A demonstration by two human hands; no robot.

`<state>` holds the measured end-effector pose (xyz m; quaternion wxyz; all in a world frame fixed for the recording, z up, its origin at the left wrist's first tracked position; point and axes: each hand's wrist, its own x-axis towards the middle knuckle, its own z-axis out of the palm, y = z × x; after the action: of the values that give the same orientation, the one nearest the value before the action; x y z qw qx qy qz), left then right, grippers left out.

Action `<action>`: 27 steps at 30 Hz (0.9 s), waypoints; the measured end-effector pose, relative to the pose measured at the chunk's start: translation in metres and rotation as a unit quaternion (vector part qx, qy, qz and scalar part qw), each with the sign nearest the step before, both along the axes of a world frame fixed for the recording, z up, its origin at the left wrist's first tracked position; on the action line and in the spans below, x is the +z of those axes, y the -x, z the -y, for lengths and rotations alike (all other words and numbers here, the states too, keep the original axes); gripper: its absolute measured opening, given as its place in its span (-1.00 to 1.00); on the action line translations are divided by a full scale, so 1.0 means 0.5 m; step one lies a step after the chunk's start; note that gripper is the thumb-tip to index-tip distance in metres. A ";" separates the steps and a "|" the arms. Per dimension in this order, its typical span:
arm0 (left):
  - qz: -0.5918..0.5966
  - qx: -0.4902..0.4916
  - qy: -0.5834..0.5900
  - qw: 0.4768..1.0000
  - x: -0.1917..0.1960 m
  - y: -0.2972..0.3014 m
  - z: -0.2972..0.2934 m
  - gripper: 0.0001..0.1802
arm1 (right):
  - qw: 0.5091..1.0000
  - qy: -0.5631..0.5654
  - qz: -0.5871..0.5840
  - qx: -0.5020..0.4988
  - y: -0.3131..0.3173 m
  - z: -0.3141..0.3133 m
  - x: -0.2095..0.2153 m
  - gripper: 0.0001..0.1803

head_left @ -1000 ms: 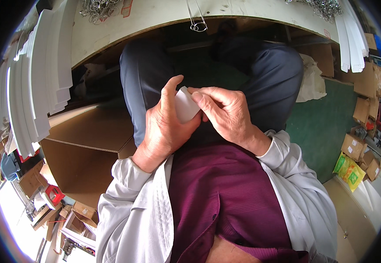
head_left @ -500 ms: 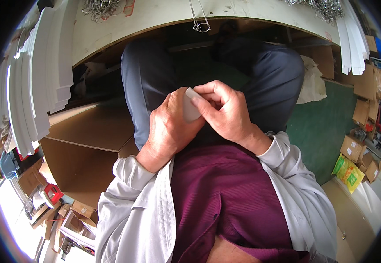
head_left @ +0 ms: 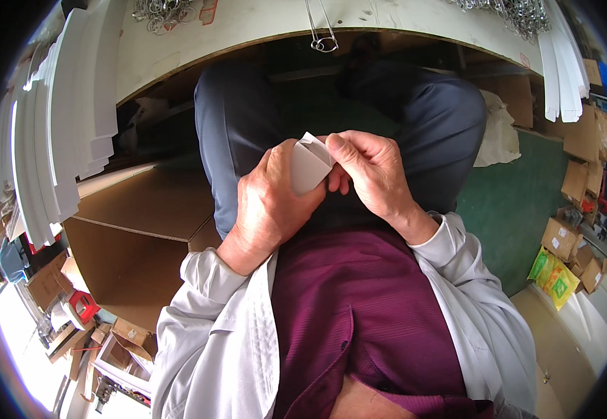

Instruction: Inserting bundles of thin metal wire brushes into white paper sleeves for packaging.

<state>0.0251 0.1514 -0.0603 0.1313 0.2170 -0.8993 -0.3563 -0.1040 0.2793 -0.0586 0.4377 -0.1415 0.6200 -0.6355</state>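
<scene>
A small white paper box (head_left: pixel 309 172) sits in my left hand (head_left: pixel 270 199), whose fingers wrap round it in front of my lap. At its far end the flaps stand up, partly unfolded. My right hand (head_left: pixel 373 171) is at the box's right upper edge, thumb and forefinger pinching a flap there, with the other fingers curled below. Whether anything is inside the box cannot be seen. Ahead of the hands, a metal wire piece with a ring (head_left: pixel 323 43) hangs over the edge of the white table (head_left: pixel 261 28).
Piles of metal rings and wire (head_left: pixel 164 14) lie on the table at both sides. Stacked white flat strips (head_left: pixel 66 119) jut out at the left, more at the right. Below left stands an open cardboard box (head_left: pixel 136 237). A yellow-green packet (head_left: pixel 553 276) lies among small cartons at right.
My right hand has moved slightly right and its thumb has come off the box's top. The flaps at the far end now stand open. My left hand keeps its hold.
</scene>
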 end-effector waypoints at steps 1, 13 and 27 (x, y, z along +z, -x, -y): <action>-0.001 -0.004 0.005 1.000 0.001 0.000 0.001 -0.36 | 1.000 0.005 0.006 -0.007 0.000 0.002 -0.001 -0.76; 0.019 0.005 -0.002 1.000 0.005 0.005 -0.011 -0.34 | 0.999 -0.023 -0.014 -0.036 -0.011 0.008 -0.006 -0.84; -0.008 0.018 -0.028 0.999 0.002 0.002 0.002 -0.37 | 0.980 0.036 -0.194 -0.001 -0.040 0.000 -0.019 -0.68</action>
<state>0.0241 0.1504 -0.0591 0.1385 0.2339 -0.8839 -0.3806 -0.0841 0.2793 -0.0681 0.3033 -0.2772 0.6697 -0.6186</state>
